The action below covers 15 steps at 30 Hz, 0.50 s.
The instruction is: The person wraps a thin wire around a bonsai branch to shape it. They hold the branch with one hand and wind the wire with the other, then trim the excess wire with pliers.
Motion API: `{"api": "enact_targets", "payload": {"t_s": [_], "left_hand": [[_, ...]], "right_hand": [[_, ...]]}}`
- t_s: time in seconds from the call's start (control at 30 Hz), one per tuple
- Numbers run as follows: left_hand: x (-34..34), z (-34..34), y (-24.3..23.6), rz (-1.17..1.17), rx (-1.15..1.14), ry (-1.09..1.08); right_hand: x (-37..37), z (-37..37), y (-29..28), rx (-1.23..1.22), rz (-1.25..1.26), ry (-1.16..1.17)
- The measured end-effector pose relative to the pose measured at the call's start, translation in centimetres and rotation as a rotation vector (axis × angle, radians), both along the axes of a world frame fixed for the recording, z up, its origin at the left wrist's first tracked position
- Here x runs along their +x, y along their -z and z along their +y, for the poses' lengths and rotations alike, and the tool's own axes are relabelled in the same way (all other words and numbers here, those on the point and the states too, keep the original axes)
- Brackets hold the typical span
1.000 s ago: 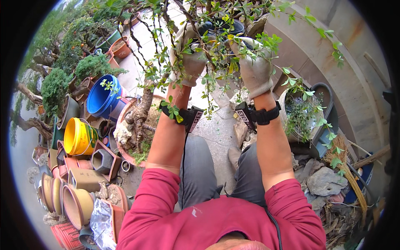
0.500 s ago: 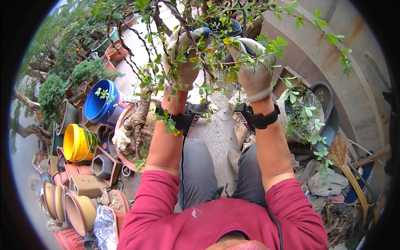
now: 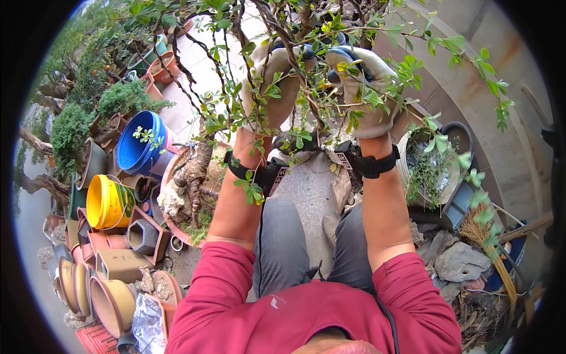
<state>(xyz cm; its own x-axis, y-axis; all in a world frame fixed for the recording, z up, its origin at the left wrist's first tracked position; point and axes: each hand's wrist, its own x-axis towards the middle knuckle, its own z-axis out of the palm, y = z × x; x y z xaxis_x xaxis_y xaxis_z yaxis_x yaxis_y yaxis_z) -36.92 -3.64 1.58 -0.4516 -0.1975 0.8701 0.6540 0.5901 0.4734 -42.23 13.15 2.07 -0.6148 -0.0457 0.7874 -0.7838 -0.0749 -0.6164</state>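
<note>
My left hand (image 3: 272, 82), in a pale work glove, has its fingers curled among the leafy branches (image 3: 295, 35) at the top. My right hand (image 3: 365, 88), gloved alike with dark finger pads, is closed close beside it among the same twigs. Leaves hide what either hand grips. Both wrists carry black strapped devices. A thick gnarled trunk (image 3: 194, 177) stands left of my forearms in a round terracotta pot (image 3: 170, 209). A dark shape (image 3: 298, 141), too obscured to name, lies between my wrists.
Left: a blue bucket (image 3: 162, 153), a yellow bucket (image 3: 103, 203), stacked pots (image 3: 106, 298) and potted shrubs (image 3: 71, 135). Right: a bucket (image 3: 404, 168) of greenery, a straw broom (image 3: 489, 248), rocks (image 3: 460, 262) and a curved step (image 3: 489, 147). My knees show below my arms.
Both hands have shifted slightly to the right. The long leafy shoots on the right have swung outward and lower, and more of the dark shape between my wrists shows.
</note>
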Motion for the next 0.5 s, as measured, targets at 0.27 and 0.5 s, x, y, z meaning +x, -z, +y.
{"api": "enact_targets", "payload": {"t_s": [0.27,0.5], "left_hand": [[-0.1,-1.2,0.7,-0.034,-0.070,-0.026],[-0.2,-2.5,2.0,-0.111,-0.166,-0.118]], "right_hand": [[1.6,-0.8,-2.1,0.131,-0.083,0.104],[1.0,-0.7,-2.2,0.236,-0.209,-0.039]]}}
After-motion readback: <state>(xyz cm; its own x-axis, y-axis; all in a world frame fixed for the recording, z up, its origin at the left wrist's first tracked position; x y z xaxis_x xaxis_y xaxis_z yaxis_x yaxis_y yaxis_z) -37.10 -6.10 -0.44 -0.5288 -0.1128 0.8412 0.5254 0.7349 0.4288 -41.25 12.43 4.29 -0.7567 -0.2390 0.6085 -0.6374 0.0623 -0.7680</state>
